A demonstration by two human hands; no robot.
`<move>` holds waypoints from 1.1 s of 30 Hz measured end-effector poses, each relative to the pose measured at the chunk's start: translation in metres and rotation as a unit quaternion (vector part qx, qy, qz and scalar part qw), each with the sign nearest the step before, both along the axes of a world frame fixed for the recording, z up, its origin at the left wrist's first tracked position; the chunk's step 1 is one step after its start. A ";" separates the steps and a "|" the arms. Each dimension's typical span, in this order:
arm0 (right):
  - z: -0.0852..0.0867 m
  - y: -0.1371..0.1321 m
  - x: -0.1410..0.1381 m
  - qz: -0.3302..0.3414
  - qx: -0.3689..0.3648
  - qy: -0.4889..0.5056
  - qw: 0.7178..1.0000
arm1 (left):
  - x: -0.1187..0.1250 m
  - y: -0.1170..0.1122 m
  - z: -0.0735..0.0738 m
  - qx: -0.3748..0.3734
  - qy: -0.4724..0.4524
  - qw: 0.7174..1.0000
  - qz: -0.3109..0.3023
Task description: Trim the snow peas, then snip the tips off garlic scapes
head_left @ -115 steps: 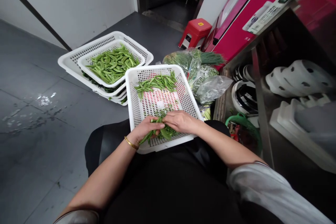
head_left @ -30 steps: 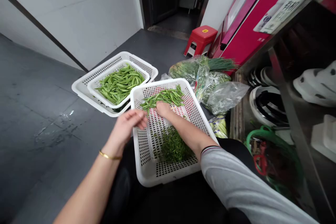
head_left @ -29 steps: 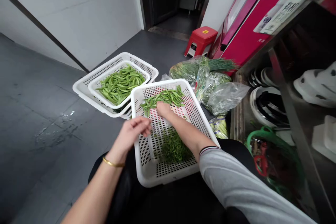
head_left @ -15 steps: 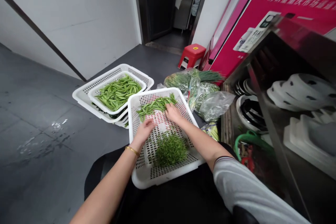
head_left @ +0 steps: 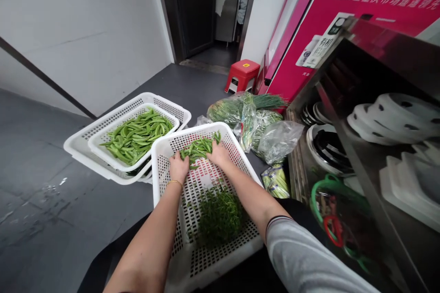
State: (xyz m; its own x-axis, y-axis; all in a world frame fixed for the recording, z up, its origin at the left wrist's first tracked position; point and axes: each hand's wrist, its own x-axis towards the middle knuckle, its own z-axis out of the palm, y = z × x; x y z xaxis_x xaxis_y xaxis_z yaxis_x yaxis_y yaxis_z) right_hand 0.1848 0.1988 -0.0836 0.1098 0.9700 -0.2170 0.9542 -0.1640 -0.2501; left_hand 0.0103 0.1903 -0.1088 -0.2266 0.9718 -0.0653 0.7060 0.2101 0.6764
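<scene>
A white perforated basket (head_left: 161,178) rests on my lap. A small heap of green pea pods (head_left: 198,147) lies at its far end, and a pile of thin green trimmings (head_left: 218,214) sits nearer me. My left hand (head_left: 178,167) and my right hand (head_left: 218,154) reach to the far end and cup the pod heap from both sides, fingers curled round it. A gold bangle circles my left wrist. To the left on the floor, stacked white baskets (head_left: 80,139) hold many more green pods (head_left: 137,134).
Plastic bags of green vegetables (head_left: 252,119) lie on the floor beyond my basket. A red stool (head_left: 242,73) stands by a pink cabinet (head_left: 309,13). A metal shelf unit (head_left: 360,146) with white dishes fills the right. A person stands in the far doorway (head_left: 230,0).
My left hand went from the basket's left rim into the basket and joined my right hand at the pod heap. The heap has been drawn together. The camera view has tilted upward.
</scene>
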 end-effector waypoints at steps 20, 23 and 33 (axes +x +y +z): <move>0.012 0.024 -0.004 -0.069 -0.024 0.021 0.997 | -0.016 -0.006 -0.017 0.015 -0.081 0.996 0.031; 0.002 0.009 -0.013 -0.039 -0.026 0.018 0.999 | -0.015 -0.005 -0.015 0.008 -0.094 0.996 0.006; 0.016 -0.010 -0.013 0.186 0.001 0.048 0.981 | -0.029 -0.019 0.006 -0.014 -0.046 0.999 -0.020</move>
